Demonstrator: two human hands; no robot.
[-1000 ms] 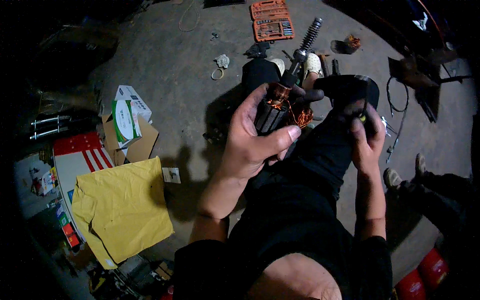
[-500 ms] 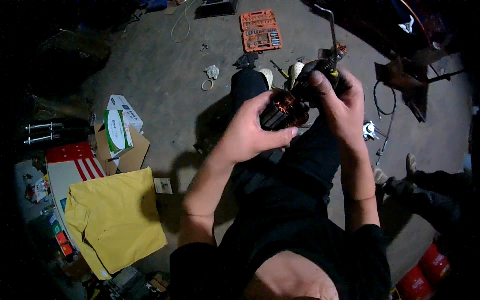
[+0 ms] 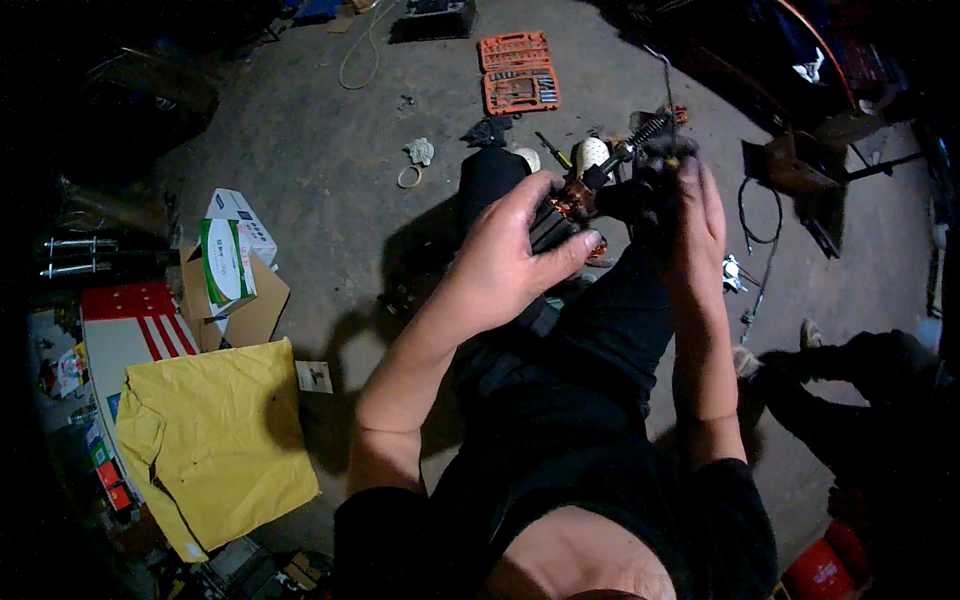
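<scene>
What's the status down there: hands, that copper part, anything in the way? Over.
Left hand holds rotor. Right hand holds bent tool. Rotor slanted. Copper wire near it, maybe in the way.

An open orange socket-set case (image 3: 517,68) lies on the grey floor (image 3: 330,190) at the top centre of the frame. Left of centre, a crumpled pale lump (image 3: 419,151) sits just above a pale ring (image 3: 399,179). At the left, a green-and-white carton (image 3: 228,270) rests against an open cardboard box (image 3: 262,308); below, a yellow cloth (image 3: 220,440) overlaps a red-and-white panel (image 3: 120,315). A black cable (image 3: 742,208) curls at the right. In the dim lower right corner stands what may be a red drum (image 3: 818,575).
</scene>
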